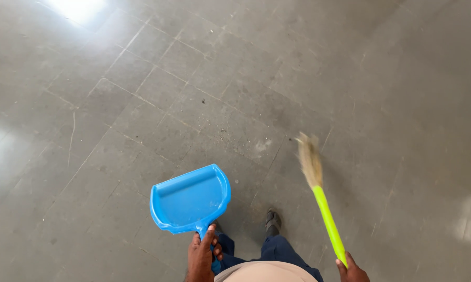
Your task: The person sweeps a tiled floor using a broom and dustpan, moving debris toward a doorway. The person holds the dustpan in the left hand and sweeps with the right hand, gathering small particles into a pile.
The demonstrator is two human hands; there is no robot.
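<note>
Fingers of the left hand (201, 256) were wrapped tight around the handle of a blue plastic dustpan (190, 200), held above the grey tiled floor (141, 89). Right hand (352, 270) gripped a lime-green-handled straw broom (319, 194), bristles blurred beside scattered dust (230, 137). Sweeping seemed underway; next, lowering the pan beside that dust.

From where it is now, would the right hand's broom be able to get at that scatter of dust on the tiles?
Probably yes: the right hand holds the broom, bristles beside the dust, with bare floor between.
</note>
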